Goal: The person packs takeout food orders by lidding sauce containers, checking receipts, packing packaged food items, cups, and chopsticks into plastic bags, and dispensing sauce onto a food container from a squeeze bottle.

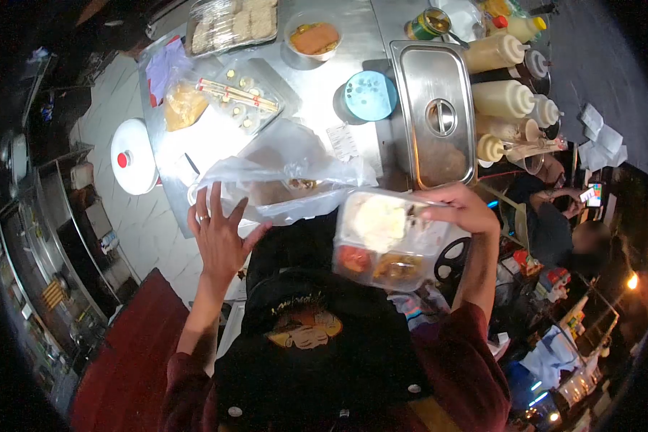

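A clear-lidded meal tray (pixel 392 241) with white, red and brown food in its compartments is gripped at its right side by my right hand (pixel 457 209). My left hand (pixel 219 230) has its fingers spread at the near left edge of a translucent plastic bag (pixel 273 180), and no object shows in its grasp. The bag lies on the metal counter with its mouth toward me, and something brownish shows through it. A printed receipt (pixel 343 142) lies just beyond the bag.
A lidded steel pan (pixel 439 108) stands right of a blue-topped container (pixel 369 95), beside several sauce bottles (pixel 500 99). Wrapped chopsticks (pixel 237 95), a food bowl (pixel 314 38) and a white round lid (pixel 133 157) are farther left. Another person (pixel 554 223) holds a phone at the right.
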`<state>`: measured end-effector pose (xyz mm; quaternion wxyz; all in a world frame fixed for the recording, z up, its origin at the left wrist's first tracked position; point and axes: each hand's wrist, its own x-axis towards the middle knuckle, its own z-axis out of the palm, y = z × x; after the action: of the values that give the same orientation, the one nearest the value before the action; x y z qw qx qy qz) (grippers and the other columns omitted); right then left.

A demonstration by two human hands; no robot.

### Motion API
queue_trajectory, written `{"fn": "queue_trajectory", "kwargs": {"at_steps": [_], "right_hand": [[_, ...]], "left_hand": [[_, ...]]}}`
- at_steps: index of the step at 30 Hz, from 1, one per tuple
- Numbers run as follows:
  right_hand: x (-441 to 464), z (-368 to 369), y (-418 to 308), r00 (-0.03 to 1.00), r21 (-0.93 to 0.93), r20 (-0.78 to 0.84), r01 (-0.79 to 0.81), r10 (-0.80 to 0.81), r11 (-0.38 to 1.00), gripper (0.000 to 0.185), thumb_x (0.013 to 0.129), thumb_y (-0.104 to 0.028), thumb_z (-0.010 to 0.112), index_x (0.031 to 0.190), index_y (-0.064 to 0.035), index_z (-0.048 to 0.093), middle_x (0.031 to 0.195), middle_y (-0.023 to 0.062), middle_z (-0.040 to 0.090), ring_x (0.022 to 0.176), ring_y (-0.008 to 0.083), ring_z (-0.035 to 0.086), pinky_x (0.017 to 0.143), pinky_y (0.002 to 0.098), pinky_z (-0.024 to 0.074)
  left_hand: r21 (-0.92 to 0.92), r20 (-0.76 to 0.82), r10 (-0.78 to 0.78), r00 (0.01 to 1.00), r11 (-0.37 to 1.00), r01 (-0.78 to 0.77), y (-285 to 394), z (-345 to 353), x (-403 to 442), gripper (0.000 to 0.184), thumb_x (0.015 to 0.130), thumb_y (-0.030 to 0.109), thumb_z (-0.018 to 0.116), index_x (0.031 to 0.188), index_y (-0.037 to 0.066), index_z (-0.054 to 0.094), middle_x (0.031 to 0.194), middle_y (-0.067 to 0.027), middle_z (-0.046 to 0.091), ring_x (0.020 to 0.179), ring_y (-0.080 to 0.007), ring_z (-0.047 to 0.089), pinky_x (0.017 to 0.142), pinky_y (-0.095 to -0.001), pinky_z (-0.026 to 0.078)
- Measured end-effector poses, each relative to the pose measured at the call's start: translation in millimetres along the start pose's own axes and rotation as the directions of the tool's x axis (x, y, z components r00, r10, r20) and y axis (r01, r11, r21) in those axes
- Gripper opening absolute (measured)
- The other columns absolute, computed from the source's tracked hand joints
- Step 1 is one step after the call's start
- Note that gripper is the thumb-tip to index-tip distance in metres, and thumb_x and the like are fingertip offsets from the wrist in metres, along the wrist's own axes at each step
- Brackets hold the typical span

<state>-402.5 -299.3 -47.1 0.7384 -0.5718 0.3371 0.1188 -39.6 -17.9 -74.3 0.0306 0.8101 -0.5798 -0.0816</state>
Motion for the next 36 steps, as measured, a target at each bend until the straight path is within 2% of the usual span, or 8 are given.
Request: {"fn": "queue_trajectory", "kwargs": {"at_steps": [5, 12, 18, 23, 28, 31, 34, 36], "right_hand": [[-51.8, -35.0, 58.9, 0.917, 0.191, -0.387, 0.184, -0.099, 0.964, 0.043, 0.095, -0.031, 0.074, 0.120, 0.0039, 0.072, 0.104, 0.0066, 0.075, 0.096, 0.0163, 0.069, 0.089, 0.0307, 0.0526], [-37.0, -10.2, 111.5, 0.502, 0.396, -0.862, 0.581, 0.070, 0.711, 0.045, 0.103, -0.035, 0.065, 0.128, 0.0020, 0.063, 0.120, 0.0088, 0.069, 0.104, 0.0201, 0.069, 0.088, 0.0370, 0.0570], [18.4, 19.9, 95.7, 0.247, 0.305, -0.952, 0.738, 0.179, 0.602, 0.038, 0.107, -0.026, 0.060, 0.128, 0.0057, 0.062, 0.117, 0.0096, 0.069, 0.101, 0.0211, 0.069, 0.085, 0.0400, 0.0605], [14.2, 4.4, 132.6, 0.159, 0.041, -0.987, 0.192, 0.010, 0.981, 0.047, 0.104, -0.028, 0.066, 0.134, 0.0073, 0.059, 0.123, 0.0124, 0.067, 0.102, 0.0191, 0.065, 0.075, 0.0330, 0.0543], [10.2, 41.6, 43.9, -0.182, -0.429, -0.817, -0.443, -0.547, 0.787, 0.038, 0.097, -0.022, 0.073, 0.125, 0.0025, 0.067, 0.106, 0.0133, 0.068, 0.089, 0.0260, 0.062, 0.077, 0.0369, 0.0504], [11.5, 105.2, -21.8, 0.204, -0.502, -0.845, 0.017, -0.494, 0.865, 0.029, 0.088, -0.012, 0.077, 0.113, -0.0004, 0.069, 0.103, 0.0100, 0.069, 0.094, 0.0293, 0.066, 0.082, 0.0378, 0.0514], [62.2, 176.0, -60.2, 0.711, -0.325, -0.271, 0.567, -0.649, 0.757, 0.022, 0.084, -0.003, 0.074, 0.106, -0.0038, 0.072, 0.103, 0.0149, 0.071, 0.097, 0.0310, 0.069, 0.089, 0.0393, 0.0548], [135.7, 219.2, -27.7, 0.744, -0.211, -0.051, 0.644, -0.666, 0.736, 0.018, 0.091, -0.006, 0.066, 0.109, -0.0023, 0.070, 0.103, 0.0167, 0.069, 0.097, 0.0341, 0.067, 0.089, 0.0425, 0.0536]], "left_hand": [[-0.024, -0.066, 0.096, 0.993, 0.995, -0.098, -8.3, -2.7, -8.1, 0.021, 0.081, 0.027, 0.084, 0.076, 0.008, 0.075, 0.117, -0.0018, 0.067, 0.119, -0.0256, 0.057, 0.099, -0.0488, 0.036], [-0.470, 0.186, 0.164, 0.969, 0.881, -0.058, 21.0, 39.8, 2.3, 0.036, 0.079, 0.019, 0.082, 0.110, 0.005, 0.071, 0.116, -0.0110, 0.065, 0.122, -0.0373, 0.057, 0.100, -0.0495, 0.049], [-0.254, 0.148, -0.008, 0.989, 0.966, 0.046, 25.3, 92.4, 39.5, 0.043, 0.082, 0.018, 0.079, 0.118, 0.000, 0.063, 0.115, -0.0199, 0.065, 0.121, -0.0431, 0.060, 0.098, -0.0497, 0.053], [-0.329, 0.241, 0.085, 0.967, 0.944, -0.001, 9.7, 104.8, 16.7, 0.038, 0.086, 0.027, 0.075, 0.117, 0.007, 0.065, 0.109, -0.0173, 0.068, 0.109, -0.0389, 0.067, 0.089, -0.0499, 0.056], [-0.223, 0.254, 0.051, 0.966, 0.975, 0.007, 14.3, 117.9, 4.3, 0.024, 0.093, 0.034, 0.069, 0.097, 0.011, 0.067, 0.104, -0.0092, 0.070, 0.089, -0.0320, 0.073, 0.068, -0.0468, 0.059], [-0.136, 0.223, 0.086, 0.971, 0.989, -0.057, 8.6, 121.8, -0.7, 0.030, 0.090, 0.037, 0.071, 0.101, 0.010, 0.066, 0.100, -0.0078, 0.071, 0.083, -0.0318, 0.074, 0.064, -0.0453, 0.059], [-0.205, 0.234, 0.085, 0.968, 0.978, -0.036, 9.6, 115.5, -8.9, 0.031, 0.087, 0.032, 0.071, 0.106, 0.008, 0.066, 0.104, -0.0113, 0.070, 0.095, -0.0342, 0.072, 0.071, -0.0459, 0.060], [-0.266, 0.175, 0.042, 0.984, 0.964, 0.006, 1.9, 120.1, -19.7, 0.032, 0.085, 0.030, 0.070, 0.109, 0.008, 0.066, 0.105, -0.0128, 0.069, 0.101, -0.0351, 0.069, 0.074, -0.0467, 0.060]]}}
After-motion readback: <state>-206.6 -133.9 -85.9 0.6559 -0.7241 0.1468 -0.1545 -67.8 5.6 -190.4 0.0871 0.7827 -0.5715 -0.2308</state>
